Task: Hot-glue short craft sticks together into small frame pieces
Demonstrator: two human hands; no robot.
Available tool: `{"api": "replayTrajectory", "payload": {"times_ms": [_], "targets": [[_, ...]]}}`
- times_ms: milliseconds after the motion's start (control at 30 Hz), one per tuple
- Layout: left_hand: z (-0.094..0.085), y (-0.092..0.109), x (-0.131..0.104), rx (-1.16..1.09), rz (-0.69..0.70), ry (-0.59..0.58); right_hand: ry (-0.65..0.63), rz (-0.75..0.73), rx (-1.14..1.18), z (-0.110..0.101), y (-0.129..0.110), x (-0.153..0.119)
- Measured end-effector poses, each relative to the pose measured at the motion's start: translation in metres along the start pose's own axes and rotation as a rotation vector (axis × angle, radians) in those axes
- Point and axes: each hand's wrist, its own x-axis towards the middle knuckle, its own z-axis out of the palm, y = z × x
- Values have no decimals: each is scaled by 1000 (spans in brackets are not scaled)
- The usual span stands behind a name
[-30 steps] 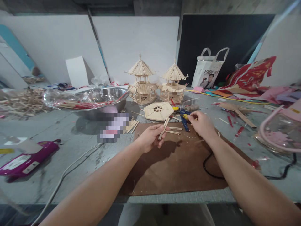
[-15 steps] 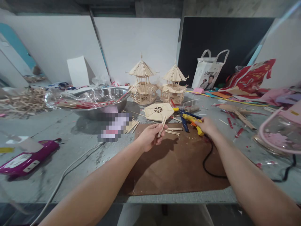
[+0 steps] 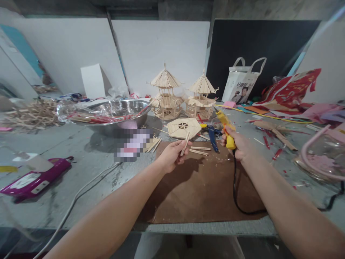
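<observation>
My left hand (image 3: 174, 154) pinches a few thin wooden sticks (image 3: 185, 144), tilted upward, above the back of the brown board (image 3: 199, 194). My right hand (image 3: 235, 141) is wrapped round a yellow glue gun (image 3: 225, 126), raised with its nozzle pointing up and away; a black cord hangs from its grip. Just behind my left hand lies a hexagonal wooden panel (image 3: 175, 130) with a spoked opening. Between the hands, loose sticks (image 3: 199, 148) rest on the board's back edge. Blue pliers (image 3: 213, 138) with a yellow part lie left of the glue gun.
Two wooden pavilion models (image 3: 166, 108) stand behind the panel. A steel bowl (image 3: 107, 124) with plastic wrap is at back left. A purple power strip (image 3: 43, 180) lies left, with a white cable nearby. Red scraps (image 3: 277, 154) and a pink-rimmed container (image 3: 318, 158) are on the right.
My right hand has lifted the yellow glue gun off the spot by the pliers and turned its nozzle upward. My left hand still holds the sticks in about the same place.
</observation>
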Motion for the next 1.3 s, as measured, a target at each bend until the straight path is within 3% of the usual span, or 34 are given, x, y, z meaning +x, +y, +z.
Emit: {"api": "replayTrajectory", "payload": {"times_ms": [67,200,400,967,1200,1300], "targets": [[-1,0,1,2,4,21,-83,-46,-22,6,2,-5],[-2,-1,2,1,14,55,-120,-214,-212,17,6,-18],[-5,1,4,-15,48,111,-254,-294,-464,27,10,-29],[-7,2,4,2,74,126,-180,-397,-807,29,17,-28],[-5,3,4,33,92,156,-99,-577,-930,31,15,-32],[-7,2,5,67,119,193,-126,-644,-1041,33,14,-38]]}}
